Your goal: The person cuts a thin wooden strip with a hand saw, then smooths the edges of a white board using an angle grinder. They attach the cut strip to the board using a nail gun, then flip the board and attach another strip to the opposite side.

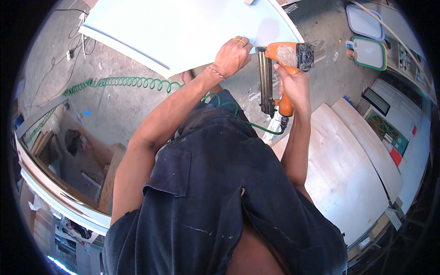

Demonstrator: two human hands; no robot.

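My right hand (294,87) is wrapped round the handle of an orange nail gun (286,55). Its dark magazine hangs down on the left side, and its nose points left at the edge of a large white panel (183,36). A coiled green air hose (142,83) runs from the bottom of the handle across my lap to the left. Close to the nose, my left hand (233,57) rests on the panel's near edge with its fingers curled over. Whether those fingers pinch a small piece there is hidden.
Plywood sheets (343,169) lean at the right. Behind them lie plastic trays (369,52) with coloured rims. An open wooden frame (68,192) stands at the left, and dark cables (55,68) trail over the concrete floor. Scraps (321,50) lie beyond the nail gun.
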